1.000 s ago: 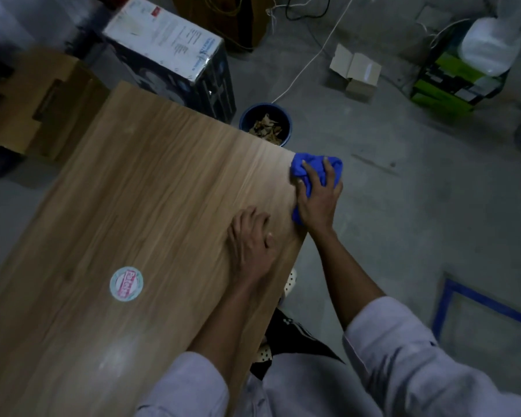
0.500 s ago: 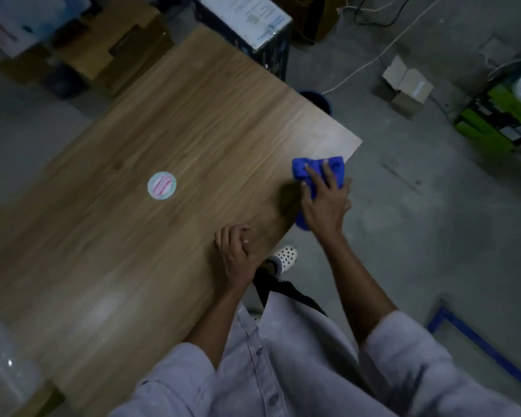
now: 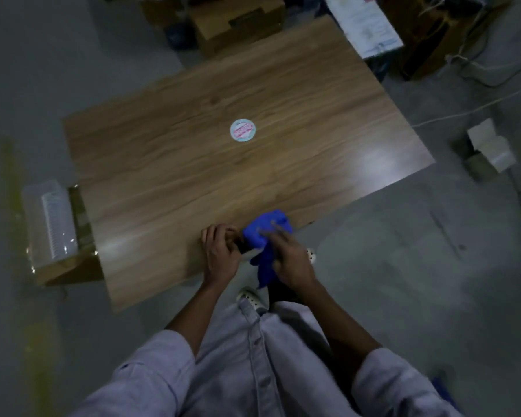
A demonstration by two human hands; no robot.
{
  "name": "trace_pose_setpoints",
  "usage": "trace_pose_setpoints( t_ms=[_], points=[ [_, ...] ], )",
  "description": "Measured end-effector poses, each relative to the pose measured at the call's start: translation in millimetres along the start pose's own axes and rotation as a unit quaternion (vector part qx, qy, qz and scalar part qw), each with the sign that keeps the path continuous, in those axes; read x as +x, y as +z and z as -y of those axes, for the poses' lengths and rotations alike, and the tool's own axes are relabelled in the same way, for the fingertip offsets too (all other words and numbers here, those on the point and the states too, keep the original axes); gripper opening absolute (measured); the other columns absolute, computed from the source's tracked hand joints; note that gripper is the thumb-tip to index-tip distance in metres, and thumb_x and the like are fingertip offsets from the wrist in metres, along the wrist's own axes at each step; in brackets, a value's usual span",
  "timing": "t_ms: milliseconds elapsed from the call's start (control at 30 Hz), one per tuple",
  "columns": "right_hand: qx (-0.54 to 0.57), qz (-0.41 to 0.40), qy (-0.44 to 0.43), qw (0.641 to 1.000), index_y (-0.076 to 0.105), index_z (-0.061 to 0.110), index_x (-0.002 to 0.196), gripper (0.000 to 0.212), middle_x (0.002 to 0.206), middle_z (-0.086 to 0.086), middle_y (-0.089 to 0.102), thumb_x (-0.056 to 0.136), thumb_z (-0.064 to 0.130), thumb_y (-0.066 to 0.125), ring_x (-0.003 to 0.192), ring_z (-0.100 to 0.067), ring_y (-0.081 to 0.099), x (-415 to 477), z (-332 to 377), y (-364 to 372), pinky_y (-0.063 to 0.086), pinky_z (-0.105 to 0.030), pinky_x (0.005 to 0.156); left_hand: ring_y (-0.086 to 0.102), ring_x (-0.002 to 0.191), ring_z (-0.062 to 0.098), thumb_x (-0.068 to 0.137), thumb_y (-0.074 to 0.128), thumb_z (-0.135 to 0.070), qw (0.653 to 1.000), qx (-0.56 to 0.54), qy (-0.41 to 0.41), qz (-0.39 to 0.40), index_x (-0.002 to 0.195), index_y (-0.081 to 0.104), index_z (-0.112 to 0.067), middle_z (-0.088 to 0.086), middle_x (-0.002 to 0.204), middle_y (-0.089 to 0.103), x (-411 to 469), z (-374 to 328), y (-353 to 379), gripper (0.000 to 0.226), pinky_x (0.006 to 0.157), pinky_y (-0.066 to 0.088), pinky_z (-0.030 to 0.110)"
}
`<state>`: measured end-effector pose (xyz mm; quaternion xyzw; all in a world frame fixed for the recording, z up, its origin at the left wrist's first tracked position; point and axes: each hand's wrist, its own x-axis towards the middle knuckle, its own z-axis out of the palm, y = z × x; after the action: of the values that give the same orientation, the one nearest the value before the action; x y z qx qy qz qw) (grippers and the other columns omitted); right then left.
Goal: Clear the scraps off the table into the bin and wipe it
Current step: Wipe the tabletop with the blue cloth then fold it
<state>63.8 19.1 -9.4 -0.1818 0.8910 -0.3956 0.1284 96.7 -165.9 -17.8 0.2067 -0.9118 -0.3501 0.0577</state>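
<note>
Wooden surface [image 3: 193,176], with the blue cloth [image 3: 259,233] at its near edge.
Of your hands, the right hand [image 3: 289,261] lies on the cloth, fingers stretched over it and pressing it down, with a tail hanging off the edge. Your left hand [image 3: 221,257] rests just beside it, fingers curled; you cannot tell whether it holds anything. A round sticker [image 3: 243,130] sits mid-surface.

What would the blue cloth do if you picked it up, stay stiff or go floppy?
Probably floppy: the blue cloth is bunched under the right hand, and one end droops over the table edge. Likely light too, since it crumples so easily. Soft and lumpy, it probably won't roll.
</note>
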Motion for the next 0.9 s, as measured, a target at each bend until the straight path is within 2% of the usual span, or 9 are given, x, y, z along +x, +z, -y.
trace_pose_setpoints(
  t_ms=[100, 167, 300, 400, 533, 600, 667, 733, 900],
  points=[
    [0.007, -0.147, -0.012, 0.989, 0.059, 0.027, 0.140, 0.063, 0.151, -0.009, 0.051, 0.082, 0.003, 0.053, 0.123, -0.029, 0.062, 28, 18, -39, 0.051, -0.033, 0.087, 0.051, 0.101, 0.029, 0.071, 0.065, 0.004, 0.998, -0.009, -0.050, -0.034, 0.102, 0.066, -0.012, 0.007, 0.101, 0.064, -15, 19, -12, 0.036, 0.085, 0.037, 0.035],
    [-0.030, -0.155, 0.013, 0.987, 0.060, 0.025, 0.141, 0.055, 0.154, -0.012, 0.047, 0.090, 0.004, 0.055, 0.130, -0.032, 0.055, 50, 13, -48, 0.048, -0.035, 0.091, 0.052, 0.100, 0.029, 0.072, 0.069, 0.004, 0.996, -0.012, -0.077, -0.048, 0.102, 0.066, -0.014, 0.004, 0.100, 0.064, -29, 32, -19, 0.035, 0.082, 0.036, 0.032],
    [-0.192, 0.006, 0.123, 0.974, 0.047, 0.026, 0.150, 0.057, 0.166, -0.020, 0.018, 0.095, 0.012, 0.056, 0.141, -0.055, 0.030, 60, 3, -5, 0.040, -0.055, 0.106, 0.051, 0.101, 0.032, 0.067, 0.052, -0.002, 0.989, -0.010, -0.120, -0.081, 0.101, 0.065, -0.011, 0.007, 0.100, 0.061, -50, 52, -39, 0.038, 0.081, 0.041, 0.040],
    [-0.228, 0.080, 0.071, 0.968, 0.036, 0.027, 0.156, 0.067, 0.168, -0.020, 0.007, 0.095, 0.014, 0.062, 0.148, -0.058, 0.006, 35, 32, 51, 0.032, -0.062, 0.112, 0.051, 0.102, 0.030, 0.066, 0.056, 0.000, 0.976, -0.035, -0.171, -0.129, 0.102, 0.065, -0.010, 0.008, 0.102, 0.062, -60, 67, -56, 0.039, 0.079, 0.043, 0.040],
    [-0.185, 0.214, -0.102, 0.954, 0.051, 0.018, 0.148, 0.068, 0.165, -0.019, 0.022, 0.085, -0.005, 0.063, 0.147, -0.061, 0.009, 8, 88, 103, 0.043, -0.064, 0.107, 0.056, 0.099, 0.034, 0.068, 0.062, 0.005, 0.949, -0.075, -0.246, -0.181, 0.099, 0.066, -0.008, 0.012, 0.102, 0.065, -71, 78, -71, 0.034, 0.078, 0.048, 0.043],
    [-0.113, 0.273, -0.146, 0.944, 0.062, 0.014, 0.137, 0.063, 0.153, -0.023, 0.044, 0.080, -0.011, 0.056, 0.141, -0.057, 0.033, 10, 107, 106, 0.049, -0.061, 0.102, 0.055, 0.097, 0.035, 0.071, 0.058, -0.001, 0.936, -0.086, -0.277, -0.201, 0.097, 0.066, -0.006, 0.013, 0.101, 0.066, -77, 83, -76, 0.028, 0.078, 0.047, 0.042],
    [-0.059, 0.214, -0.154, 0.963, 0.067, 0.016, 0.128, 0.063, 0.137, -0.021, 0.060, 0.073, -0.010, 0.053, 0.116, -0.052, 0.061, 13, 121, 91, 0.058, -0.057, 0.082, 0.056, 0.098, 0.034, 0.070, 0.052, -0.011, 0.928, -0.102, -0.285, -0.218, 0.098, 0.066, -0.008, 0.012, 0.101, 0.066, -82, 89, -82, 0.032, 0.080, 0.049, 0.044],
    [-0.045, 0.099, -0.172, 0.979, 0.062, 0.021, 0.133, 0.066, 0.142, -0.013, 0.057, 0.074, -0.010, 0.056, 0.110, -0.048, 0.065, 16, 126, 67, 0.059, -0.054, 0.075, 0.056, 0.102, 0.032, 0.071, 0.053, -0.015, 0.920, -0.108, -0.293, -0.235, 0.102, 0.067, -0.010, 0.010, 0.104, 0.066, -87, 96, -87, 0.035, 0.083, 0.051, 0.044],
    [-0.131, -0.061, -0.232, 0.962, 0.057, 0.025, 0.138, 0.056, 0.158, -0.007, 0.042, 0.091, -0.004, 0.056, 0.150, -0.040, 0.026, 31, 107, 40, 0.038, -0.050, 0.112, 0.052, 0.106, 0.036, 0.077, 0.062, 0.005, 0.887, -0.110, -0.340, -0.292, 0.103, 0.068, -0.004, 0.016, 0.106, 0.066, -101, 105, -95, 0.028, 0.078, 0.032, 0.024]
  ],
)
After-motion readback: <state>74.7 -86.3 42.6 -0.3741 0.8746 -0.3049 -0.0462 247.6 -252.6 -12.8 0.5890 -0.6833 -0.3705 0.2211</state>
